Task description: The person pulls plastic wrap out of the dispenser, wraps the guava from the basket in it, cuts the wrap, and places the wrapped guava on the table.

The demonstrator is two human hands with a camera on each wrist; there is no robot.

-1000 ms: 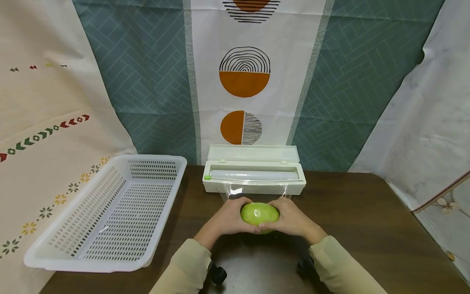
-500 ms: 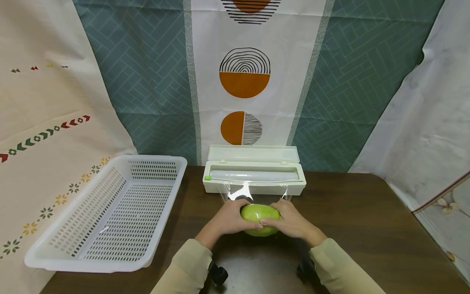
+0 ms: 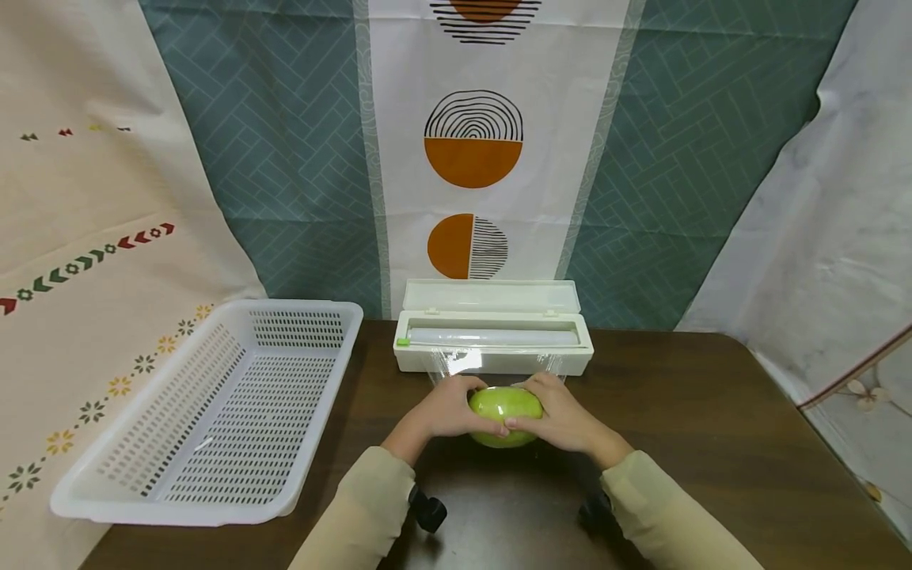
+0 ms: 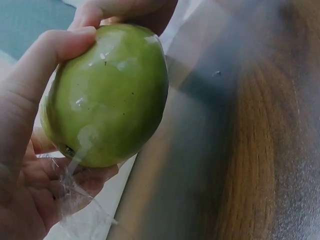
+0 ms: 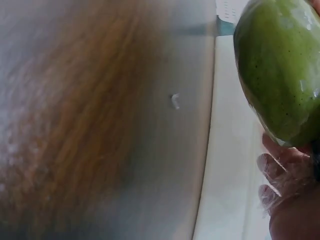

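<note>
In the head view a green mango [image 3: 506,405] is held between both hands, just in front of the cling film box [image 3: 492,298]. My left hand [image 3: 447,408] grips its left side, and my right hand [image 3: 566,418] grips its right side, thumbs toward me. A clear sheet of cling film [image 3: 466,362] stretches from the box toward the mango. Glossy film lies over the mango [image 4: 112,95] in the left wrist view, with crumpled film [image 4: 75,200] by the left fingers. In the right wrist view, film also clings around the right fingers [image 5: 292,172] under the mango [image 5: 280,70].
The box stands with its lid up at the back of the dark wooden table [image 3: 698,443], a film roll [image 3: 492,337] inside. To the left is a white perforated basket [image 3: 288,503]. Patterned cloths [image 3: 299,158] hang behind the table.
Both hands have shifted slightly toward the box with the mango, which sits a little higher in the head view. Their hold on it continues.
</note>
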